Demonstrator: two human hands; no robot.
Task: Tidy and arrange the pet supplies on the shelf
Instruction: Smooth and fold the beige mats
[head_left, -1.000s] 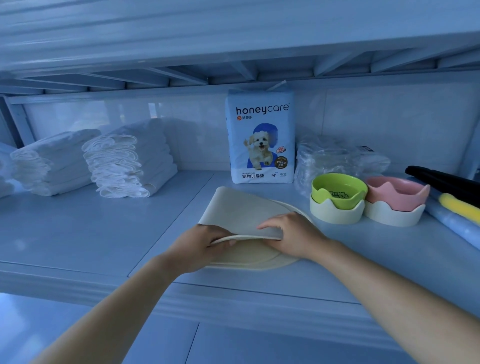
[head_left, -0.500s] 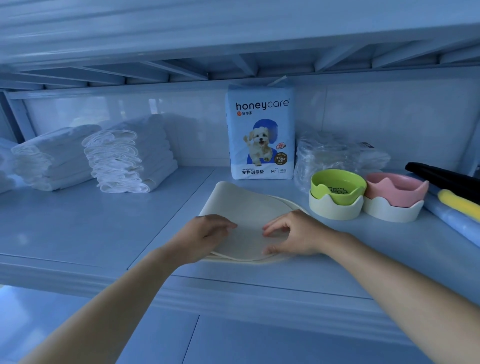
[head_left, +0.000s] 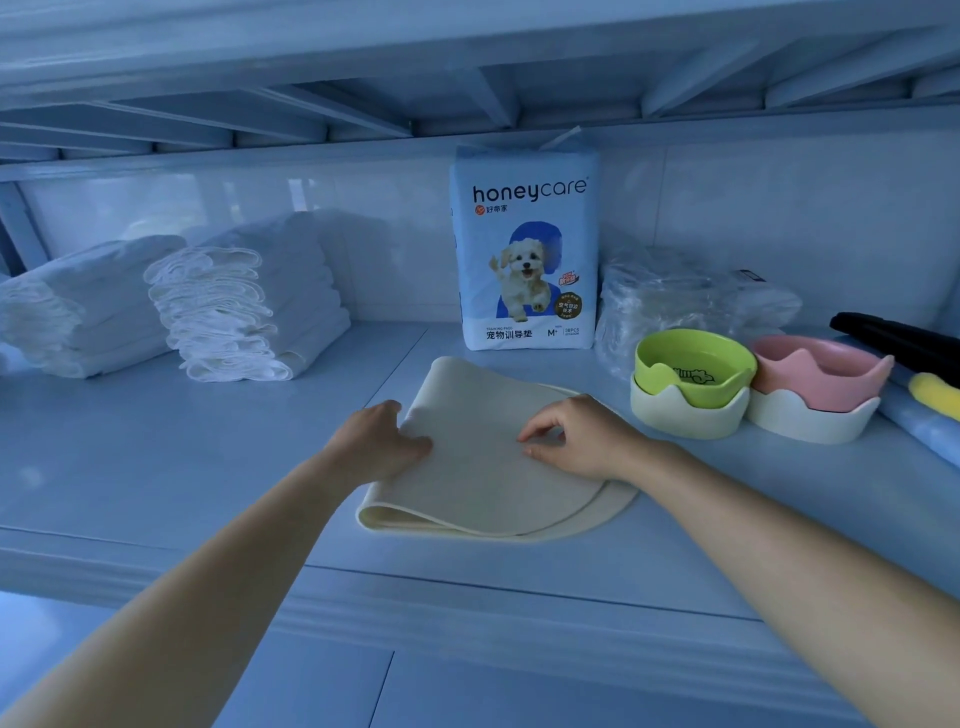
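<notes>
On the shelf (head_left: 156, 467) we fold the cream mat (head_left: 483, 483): left hand (head_left: 382, 441) grips its edge, right hand (head_left: 582, 441) presses with bent fingertips (head_left: 525, 434); smoothing seems next.

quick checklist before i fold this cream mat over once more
1. Fold down: the top layer of the cream round flexible mat lies on the lower layer, crease at the left. ok
2. Edges matched: the lower layer's curved rim sticks out at the front right. not ok
3. Mat held: the left hand rests at the crease side and the right hand touches the top with its fingertips. ok
4. Left grip: whether its fingers reach under the mat is hidden. cannot tell
5. Room on the right: the green bowl in its cream scalloped stand sits close to the mat but apart. ok
</notes>
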